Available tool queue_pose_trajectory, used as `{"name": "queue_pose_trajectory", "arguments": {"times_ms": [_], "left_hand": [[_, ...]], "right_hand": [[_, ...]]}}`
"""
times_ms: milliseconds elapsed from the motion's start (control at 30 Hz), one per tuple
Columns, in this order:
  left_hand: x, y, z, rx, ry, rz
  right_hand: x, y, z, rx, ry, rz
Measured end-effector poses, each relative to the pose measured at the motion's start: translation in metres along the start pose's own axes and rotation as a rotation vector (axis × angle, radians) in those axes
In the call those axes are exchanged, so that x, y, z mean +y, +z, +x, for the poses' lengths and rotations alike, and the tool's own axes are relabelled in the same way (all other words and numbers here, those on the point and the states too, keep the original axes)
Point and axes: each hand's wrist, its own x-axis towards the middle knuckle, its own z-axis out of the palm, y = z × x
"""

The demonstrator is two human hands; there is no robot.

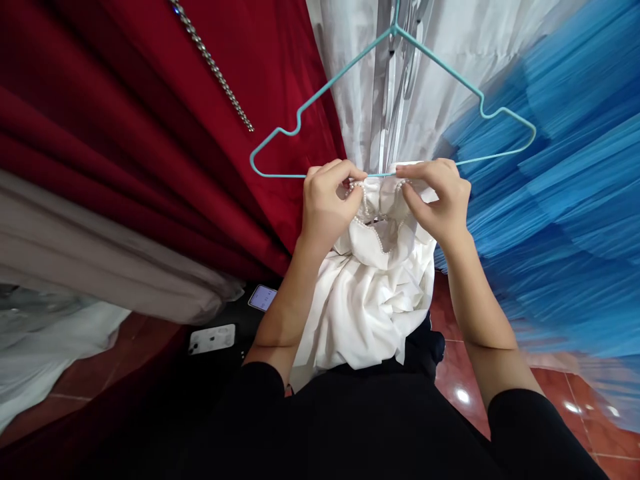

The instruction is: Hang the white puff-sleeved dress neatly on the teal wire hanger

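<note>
A white dress (357,307) with pearl beading along its neckline lies over my lap, its upper edge raised to the bottom bar of a turquoise wire hanger (345,68). My left hand (333,200) pinches the beaded edge on the left, its fingers at the hanger bar. On the right, my right hand (440,200) grips the other side of the beaded edge, thumb below and fingers along the bar. The hanger stands upright, its shoulders spreading beyond both hands. Part of the dress top is hidden behind my fingers.
Red fabric (200,153) hangs at the left, with a beaded strip (215,67) over it. Blue tulle (565,180) fills the right side, and white fabric (350,73) hangs behind the hanger. Two phones lie at lower left, one white (213,339), one with a lit screen (262,297).
</note>
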Motion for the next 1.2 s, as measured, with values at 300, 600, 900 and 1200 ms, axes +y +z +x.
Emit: {"name": "queue_pose_trajectory", "arguments": {"times_ms": [300,600,900,1200], "left_hand": [[-0.03,-0.003,-0.051,0.452,0.073,-0.055],[-0.118,-0.072,-0.014,0.738,-0.054,-0.053],[-0.078,-0.08,0.063,0.533,0.12,-0.082],[-0.005,-0.049,0.056,0.258,0.216,-0.192]], "right_hand": [[-0.01,0.002,-0.01,0.082,-0.02,0.02],[-0.01,-0.006,-0.01,0.072,-0.045,0.013],[-0.01,-0.01,-0.01,0.09,-0.112,0.044],[-0.006,-0.007,-0.012,0.055,-0.106,-0.004]]}}
